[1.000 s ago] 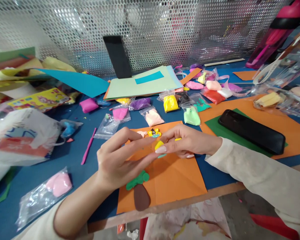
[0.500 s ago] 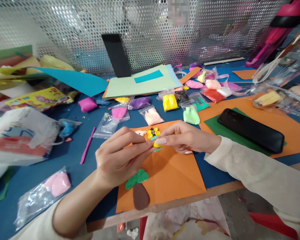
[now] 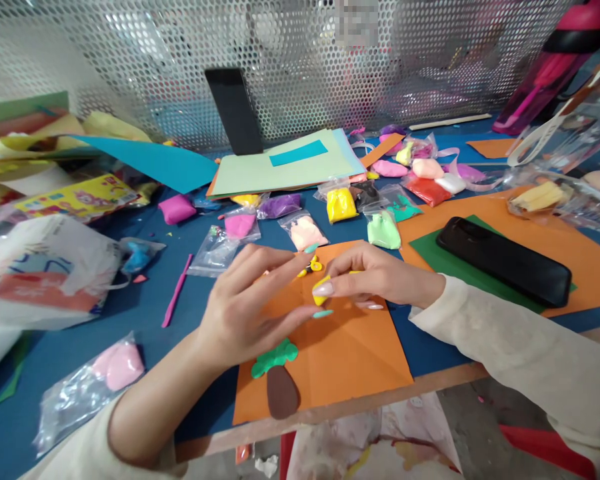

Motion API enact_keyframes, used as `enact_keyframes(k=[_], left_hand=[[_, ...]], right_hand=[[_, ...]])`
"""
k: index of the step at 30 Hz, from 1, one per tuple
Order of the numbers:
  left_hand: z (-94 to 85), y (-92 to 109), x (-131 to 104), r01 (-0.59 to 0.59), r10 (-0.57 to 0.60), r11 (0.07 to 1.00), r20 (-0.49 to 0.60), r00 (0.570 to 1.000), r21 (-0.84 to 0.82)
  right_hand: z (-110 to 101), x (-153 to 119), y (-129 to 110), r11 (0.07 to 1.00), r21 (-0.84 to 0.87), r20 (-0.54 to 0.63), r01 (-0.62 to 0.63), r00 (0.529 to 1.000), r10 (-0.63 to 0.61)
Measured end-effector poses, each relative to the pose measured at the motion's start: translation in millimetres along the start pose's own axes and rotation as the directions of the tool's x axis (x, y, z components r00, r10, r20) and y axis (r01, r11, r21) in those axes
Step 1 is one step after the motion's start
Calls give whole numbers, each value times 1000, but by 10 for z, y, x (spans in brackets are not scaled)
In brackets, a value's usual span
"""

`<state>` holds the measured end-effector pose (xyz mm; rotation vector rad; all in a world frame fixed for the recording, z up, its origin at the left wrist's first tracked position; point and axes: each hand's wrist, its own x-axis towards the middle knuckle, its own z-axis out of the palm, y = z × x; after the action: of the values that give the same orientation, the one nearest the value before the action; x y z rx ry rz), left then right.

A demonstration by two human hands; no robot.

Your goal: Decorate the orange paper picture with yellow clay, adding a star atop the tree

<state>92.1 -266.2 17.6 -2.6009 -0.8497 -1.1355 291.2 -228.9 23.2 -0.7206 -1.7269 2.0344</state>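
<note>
Over the orange paper [image 3: 350, 353] on the blue worktop [image 3: 125, 310], pinching a little yellow lump [image 3: 319, 301] in the right hand [image 3: 380, 275] and holding the left hand [image 3: 245, 310] spread pretty wide just beside it.

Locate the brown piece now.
Head view, low, just left of centre: the brown piece lies on the orange sheet at its front edge, below the green piece.

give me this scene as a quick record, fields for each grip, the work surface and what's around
right grip: pinching a yellow piece
left grip: open, thumb and finger spread by the yellow piece; contact unclear
beneath: orange sheet
on sheet: brown piece, green piece at its far end
left side: pink tool
right side: black phone
</note>
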Motion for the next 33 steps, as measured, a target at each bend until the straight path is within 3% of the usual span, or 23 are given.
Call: enact_keyframes(k=[3, 5, 12, 15, 20, 25, 28, 30, 33], left_hand=[[31, 16, -8, -25, 33, 997, 114, 993, -67], [42, 32, -21, -27, 42, 994, 144, 989, -106], [-2, 32, -49, 88, -87, 996, -49, 995, 19], [-51, 36, -37, 83, -79, 996, -83, 993, 36], [-74, 26, -26, 48, -43, 995, -57, 997, 88], [-15, -37, -30, 129, -138, 976, 37, 990, 177], [-46, -60, -16, 108, -122, 972, 56, 991, 209], [-130, -18, -3, 98, -103, 968, 8, 995, 231], [-325, 191, -54, 179, -128, 943, -190, 973, 281]], right_hand=[[17, -11, -24, 999, -41, 88, -20, 996, 24], [25, -13, -22, 998, -53, 85, -30, 996, 35], [-59, 4, 38, 1000, -10, -68, -3, 998, 2], [-75, 15, 54, 998, -55, -91, -21, 996, 16], [-55, 28, 51, 994, -98, -101, -52, 994, 42], [-104, 49, 52, 976, -207, -152, -65, 988, 33], [-158, 69, 63, 954, -290, -144, -81, 989, 40], [-189, 77, 77, 943, -317, -129, -97, 990, 58], [-229, 81, 106, 947, -304, -102, -101, 992, 73]])
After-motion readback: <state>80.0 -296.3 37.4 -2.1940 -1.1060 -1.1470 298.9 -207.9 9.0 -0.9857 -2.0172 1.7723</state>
